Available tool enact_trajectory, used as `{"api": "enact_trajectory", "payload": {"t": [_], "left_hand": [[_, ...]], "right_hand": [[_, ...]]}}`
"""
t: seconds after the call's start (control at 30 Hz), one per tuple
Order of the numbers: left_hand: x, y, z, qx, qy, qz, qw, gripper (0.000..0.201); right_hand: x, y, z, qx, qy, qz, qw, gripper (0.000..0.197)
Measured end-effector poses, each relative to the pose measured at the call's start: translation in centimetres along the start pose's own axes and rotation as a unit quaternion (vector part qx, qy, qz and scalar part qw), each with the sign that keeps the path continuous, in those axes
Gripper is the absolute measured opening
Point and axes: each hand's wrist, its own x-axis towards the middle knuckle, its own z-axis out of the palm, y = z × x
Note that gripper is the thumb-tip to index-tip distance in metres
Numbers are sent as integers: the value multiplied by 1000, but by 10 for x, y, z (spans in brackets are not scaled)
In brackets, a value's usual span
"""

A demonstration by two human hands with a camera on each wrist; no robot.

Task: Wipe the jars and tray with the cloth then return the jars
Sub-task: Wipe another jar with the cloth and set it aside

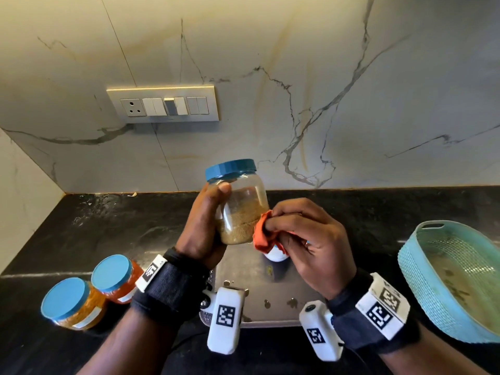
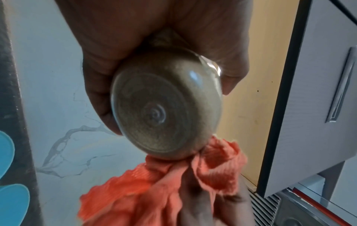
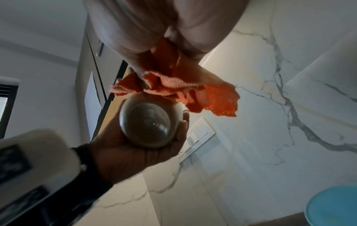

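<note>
My left hand (image 1: 208, 226) grips a clear jar (image 1: 243, 209) with a blue lid and tan grains, held upright above the counter. Its round base shows in the wrist views (image 2: 164, 110) (image 3: 150, 122). My right hand (image 1: 300, 234) pinches a bunched orange cloth (image 1: 263, 235) against the jar's lower right side; the cloth (image 2: 164, 191) (image 3: 173, 90) touches the jar's bottom edge. A steel tray (image 1: 249, 277) lies on the counter below the hands. A white jar (image 1: 276, 255) stands on it, mostly hidden by the cloth. Two blue-lidded jars, one (image 1: 70, 304) yellow-orange and one (image 1: 116, 277) red-orange, stand left of the tray.
A teal plastic basket (image 1: 422, 288) sits at the right on the black counter (image 1: 94, 234). The marble wall behind carries a switch panel (image 1: 162, 105). A cabinet door with a metal handle (image 2: 340, 85) shows in the left wrist view.
</note>
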Motion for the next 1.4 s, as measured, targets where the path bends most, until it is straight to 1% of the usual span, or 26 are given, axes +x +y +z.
{"api": "enact_trajectory", "payload": {"t": [0.03,0.1,0.17,0.23,0.3,0.37,0.4,0.47,0.5,0.57,0.6,0.67,0.73,0.8,0.87,0.93,0.97,1.07,1.13,1.23,1.27,1.33,1.4], "left_hand": [[0,-2,1,5,-13,-7,1000,105],[-2,-7,4,10,-34,-23,999,103],[-1,-11,5,4,-34,-30,999,100],[1,-12,4,4,-29,-31,999,97],[3,-10,0,0,-24,-33,999,86],[2,-7,-4,-11,-19,-37,999,74],[0,-6,-5,-13,-14,-34,999,74],[-1,-5,-5,-10,-1,-16,1000,82],[-2,-4,-3,-4,1,-11,1000,78],[-3,-4,0,19,-3,-13,1000,56],[-3,-3,1,34,2,-16,999,50],[-3,-3,1,74,12,-3,997,53],[-2,-6,-2,125,18,18,992,65],[-1,-10,-6,150,35,28,988,68],[-1,-13,-6,149,40,29,988,66],[-1,-17,-4,146,39,32,988,67],[0,-19,-3,140,41,37,989,68],[5,-15,1,90,55,47,993,70],[7,-10,1,60,56,53,995,70],[8,-7,0,48,61,42,996,72],[8,-8,2,45,58,34,997,73],[6,-11,5,37,52,18,998,75],[7,-15,7,29,42,3,999,76]], "right_hand": [[5,3,-1,6,12,4,1000,16],[20,10,-5,36,40,35,998,23],[32,16,-6,61,60,70,994,32],[33,14,-2,77,61,88,991,33],[22,6,2,90,55,92,990,33],[9,-3,3,82,39,68,994,25],[5,-5,2,67,30,49,996,20],[3,-5,0,31,27,19,999,15],[5,-4,-1,12,29,12,999,15],[8,-3,-1,-35,28,-7,999,17],[9,-4,0,-61,22,-18,998,22],[9,-5,4,-92,2,-44,995,29],[8,-6,6,-107,-16,-69,992,27],[12,-3,5,-112,-12,-68,991,23],[23,7,1,-98,21,-29,995,19],[34,16,-2,-76,58,13,995,21],[37,18,-3,-66,65,22,995,23],[28,9,-1,-35,38,8,999,24],[14,-1,3,-38,5,-18,999,19],[6,-5,4,-53,-17,-50,997,25],[9,-3,3,-55,-10,-49,997,23],[21,5,0,-52,32,-22,998,19],[33,12,-2,-43,77,13,996,25]]}}
